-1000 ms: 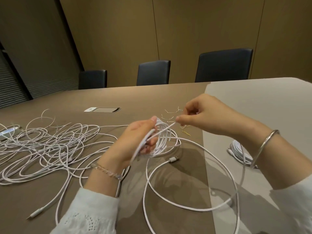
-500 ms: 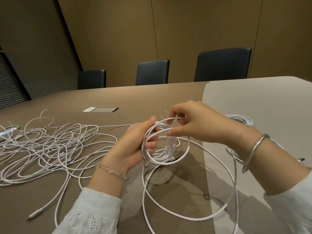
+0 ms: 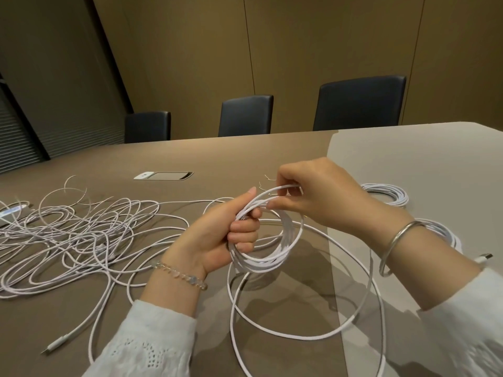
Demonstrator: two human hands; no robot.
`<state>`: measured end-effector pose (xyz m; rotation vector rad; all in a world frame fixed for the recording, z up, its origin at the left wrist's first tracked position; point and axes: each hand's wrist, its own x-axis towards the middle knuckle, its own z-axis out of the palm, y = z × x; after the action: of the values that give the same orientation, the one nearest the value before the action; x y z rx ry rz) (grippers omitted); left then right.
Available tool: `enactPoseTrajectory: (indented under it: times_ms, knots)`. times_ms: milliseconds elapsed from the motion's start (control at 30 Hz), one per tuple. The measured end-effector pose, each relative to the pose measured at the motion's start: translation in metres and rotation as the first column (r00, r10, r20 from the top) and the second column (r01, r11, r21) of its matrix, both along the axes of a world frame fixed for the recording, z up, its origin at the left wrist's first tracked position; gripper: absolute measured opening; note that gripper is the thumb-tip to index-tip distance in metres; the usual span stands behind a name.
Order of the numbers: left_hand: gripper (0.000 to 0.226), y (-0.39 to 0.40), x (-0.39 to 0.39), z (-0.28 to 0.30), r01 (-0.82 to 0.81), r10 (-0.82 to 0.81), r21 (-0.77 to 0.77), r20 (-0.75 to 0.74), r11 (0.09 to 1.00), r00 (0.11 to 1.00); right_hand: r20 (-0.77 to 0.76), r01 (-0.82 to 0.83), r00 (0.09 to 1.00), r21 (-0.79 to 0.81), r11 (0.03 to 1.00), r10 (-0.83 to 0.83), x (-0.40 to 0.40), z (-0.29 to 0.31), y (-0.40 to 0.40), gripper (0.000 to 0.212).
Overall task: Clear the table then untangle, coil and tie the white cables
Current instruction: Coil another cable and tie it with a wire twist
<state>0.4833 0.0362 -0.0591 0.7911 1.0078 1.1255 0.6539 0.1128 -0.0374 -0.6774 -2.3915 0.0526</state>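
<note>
A: Where does the half-wound coil of thin white cable (image 3: 268,247) sit?

B: Just right of centre in the frame, raised off the long brown conference table (image 3: 206,156). The left hand (image 3: 217,240) has its fingers curled through the coil's middle and its thumb laid along the top, so the loops hang from that hand like a hoop.

A: Why hold it that way?

B: I judge it keeps the finished turns stacked and flat while a new one goes on. The right hand (image 3: 313,194), directly above and right of the coil, pinches the top strand between thumb and fingertips and lays it against the bundle at the left thumb.

A: And the unwound length?

B: It drops from the coil and sweeps as a big loose loop of white cable (image 3: 304,336) across the lower centre of the frame, slack on the table, probably left free so that it feeds without dragging.

A: The rest?

B: A sprawling tangle of white cables (image 3: 76,235) fills the left of the frame, well apart from both hands. Two finished white coils lie at the right: one wound cable bundle (image 3: 386,194) behind the right hand, another coiled white bundle (image 3: 443,235) partly hidden by the wrist with the silver bangle (image 3: 400,246). Some thin gold wire ties (image 3: 268,183) seem to lie behind the fingers, though they are too faint to be sure of.
</note>
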Motion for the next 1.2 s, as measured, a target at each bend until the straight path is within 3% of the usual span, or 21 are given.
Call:
enactPoseTrajectory:
  times_ms: [100,167,233,300,433,600,700,833,1000,1100,1200]
  knots:
    - [0.044,0.0,-0.004,0.002,0.017,-0.016,-0.011,0.099,1.0,0.995,0.015,0.01,1.0,-0.07,0.997,-0.009,0.001,-0.003,0.003,0.029]
    - [0.047,0.0,-0.009,0.004,0.039,-0.037,-0.005,0.254,0.999,0.967,-0.003,-0.014,1.0,-0.264,0.964,0.014,0.001,-0.006,0.007,0.024]
    - [0.045,-0.002,-0.013,0.004,0.056,-0.061,0.025,0.35,0.998,0.935,-0.033,-0.078,0.997,-0.537,0.84,0.071,0.002,-0.008,0.008,0.038]
    - [0.043,-0.003,-0.015,0.004,0.047,-0.065,0.057,0.368,0.997,0.928,-0.074,-0.164,0.985,-0.692,0.703,0.156,0.0,-0.011,0.007,0.029]
    - [0.034,-0.003,-0.015,0.003,-0.052,0.017,0.099,0.324,0.994,0.946,-0.201,-0.262,0.965,-0.714,0.649,0.168,-0.002,-0.012,0.008,0.011]
    - [0.03,-0.001,-0.016,0.003,-0.162,0.114,0.175,0.259,0.971,0.959,-0.302,-0.346,0.937,-0.728,0.591,0.177,-0.004,-0.014,0.008,0.016]
    - [0.031,0.002,-0.026,0.003,-0.305,0.224,0.219,0.328,0.927,0.918,-0.261,-0.306,0.952,-0.774,0.555,0.161,0.0,-0.015,0.012,0.027]
    - [0.037,0.004,-0.05,-0.001,-0.482,0.349,0.19,0.477,0.855,0.807,-0.161,-0.163,0.985,-0.808,0.566,0.054,0.009,-0.018,0.021,0.014]
    - [0.037,0.003,-0.07,-0.007,-0.63,0.435,0.107,0.635,0.769,0.638,-0.175,0.009,0.954,-0.794,0.607,-0.243,0.021,-0.02,0.037,0.015]
    - [0.039,0.004,-0.075,-0.009,-0.676,0.465,0.061,0.68,0.734,0.566,-0.26,0.09,0.891,-0.702,0.707,-0.372,0.022,-0.023,0.04,0.021]
    - [0.04,0.007,-0.073,-0.009,-0.726,0.534,0.05,0.643,0.686,0.549,-0.324,0.17,0.86,-0.545,0.821,-0.394,0.014,-0.022,0.034,0.017]
